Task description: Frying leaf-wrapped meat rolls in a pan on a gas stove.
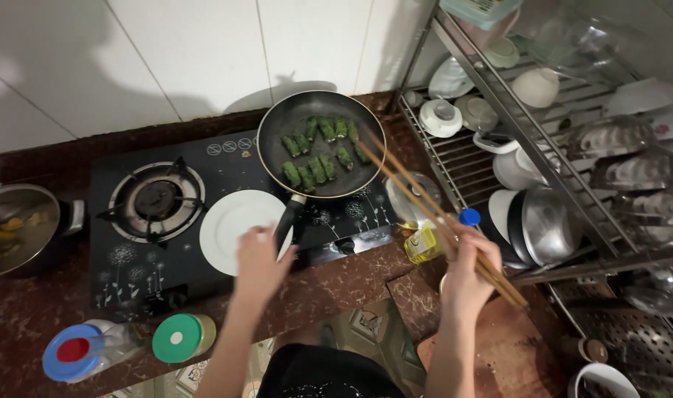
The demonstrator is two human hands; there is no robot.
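Two bare hands work over a dark stone counter (351, 284) in the head view. The right hand (465, 269) has its grip closed around a pair of long wooden chopsticks (425, 199), whose tips reach over the rim of a black frying pan (277, 129) on the glass stove (226, 158). Green rolls (318, 151) lie in the pan. The left hand (259, 262) is at the pan handle (286, 217), just beside a white plate (229, 221); how far its grip has closed I cannot tell. A bottle of yellow oil (425, 243) stands near the right hand.
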